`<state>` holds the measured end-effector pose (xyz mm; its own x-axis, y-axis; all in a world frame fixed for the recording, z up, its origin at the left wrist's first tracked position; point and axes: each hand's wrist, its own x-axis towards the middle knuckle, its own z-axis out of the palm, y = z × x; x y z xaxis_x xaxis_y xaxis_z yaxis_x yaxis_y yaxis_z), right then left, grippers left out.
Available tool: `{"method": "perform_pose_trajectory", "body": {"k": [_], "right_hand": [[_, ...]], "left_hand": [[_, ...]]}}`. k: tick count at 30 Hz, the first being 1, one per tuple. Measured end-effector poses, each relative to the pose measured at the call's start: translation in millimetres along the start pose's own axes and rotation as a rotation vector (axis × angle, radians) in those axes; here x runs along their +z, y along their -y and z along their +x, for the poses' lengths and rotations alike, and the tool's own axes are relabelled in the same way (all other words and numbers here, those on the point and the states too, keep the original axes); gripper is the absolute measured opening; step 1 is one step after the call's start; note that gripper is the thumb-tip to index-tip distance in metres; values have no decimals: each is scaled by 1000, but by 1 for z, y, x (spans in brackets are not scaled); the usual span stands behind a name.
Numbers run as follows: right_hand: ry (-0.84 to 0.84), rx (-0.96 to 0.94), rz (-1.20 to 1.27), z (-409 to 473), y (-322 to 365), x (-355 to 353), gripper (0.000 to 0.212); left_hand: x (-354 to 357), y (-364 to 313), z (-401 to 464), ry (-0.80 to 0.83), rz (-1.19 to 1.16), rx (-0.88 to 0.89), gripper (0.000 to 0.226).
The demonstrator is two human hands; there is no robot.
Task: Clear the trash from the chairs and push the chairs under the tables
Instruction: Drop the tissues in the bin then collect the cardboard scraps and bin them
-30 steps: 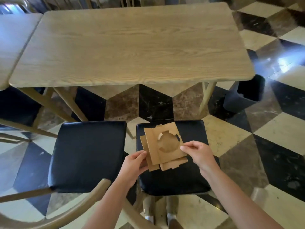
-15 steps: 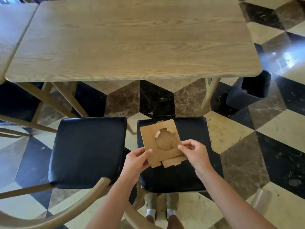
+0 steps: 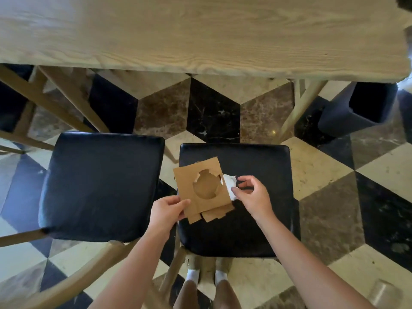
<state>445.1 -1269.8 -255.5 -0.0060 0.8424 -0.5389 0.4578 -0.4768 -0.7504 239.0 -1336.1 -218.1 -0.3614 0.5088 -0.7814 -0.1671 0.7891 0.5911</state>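
Note:
Two chairs with black padded seats stand pulled out before a wooden table (image 3: 200,36). The left chair seat (image 3: 100,186) is bare. Over the right chair seat (image 3: 256,219) my left hand (image 3: 167,210) pinches the lower left corner of a stack of brown cardboard pieces (image 3: 200,192) with a round cut-out. My right hand (image 3: 252,195) pinches a crumpled white tissue (image 3: 230,184) at the cardboard's right edge.
A dark bin (image 3: 361,108) stands on the floor right of the table's leg (image 3: 298,108). Another chair's wooden legs and dark seat show at the far left (image 3: 13,103). The curved wooden backrest (image 3: 73,279) of the left chair crosses the lower left. The floor is chequered marble.
My right hand has left the cardboard's right edge and taken the white tissue that lay under it. The left hand keeps the cardboard, shifted slightly left. The view has dropped closer.

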Motion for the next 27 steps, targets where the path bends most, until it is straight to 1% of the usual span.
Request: {"method": "perform_pose_trajectory", "body": {"k": [2, 4, 7, 9, 11, 17, 22, 24, 26, 27], "right_hand": [[-61, -32, -183, 18, -26, 2, 28], [-66, -140, -441, 34, -53, 9, 37], [36, -280, -756, 54, -86, 36, 52], [94, -337, -904, 64, -99, 55, 55], [138, -362, -1000, 71, -110, 72, 53], [156, -332, -1070, 76, -129, 83, 48], [183, -254, -1106, 76, -126, 66, 38], [131, -183, -1027, 73, -118, 55, 32], [55, -112, -871, 64, -103, 40, 25], [13, -115, -777, 57, -94, 31, 24]], "left_hand": [[-2, 12, 14, -80, 30, -4, 13], [-4, 25, 25, -151, 41, 0, 18], [-4, 41, 40, -208, 45, -3, 20], [-2, 47, 48, -236, 50, -10, 21], [1, 50, 54, -248, 84, -11, 21], [3, 58, 53, -262, 95, -38, 19], [6, 53, 42, -241, 109, -38, 17], [9, 49, 34, -231, 134, -22, 18], [12, 43, 24, -229, 158, 6, 22], [14, 40, 17, -220, 164, 20, 24]]}}
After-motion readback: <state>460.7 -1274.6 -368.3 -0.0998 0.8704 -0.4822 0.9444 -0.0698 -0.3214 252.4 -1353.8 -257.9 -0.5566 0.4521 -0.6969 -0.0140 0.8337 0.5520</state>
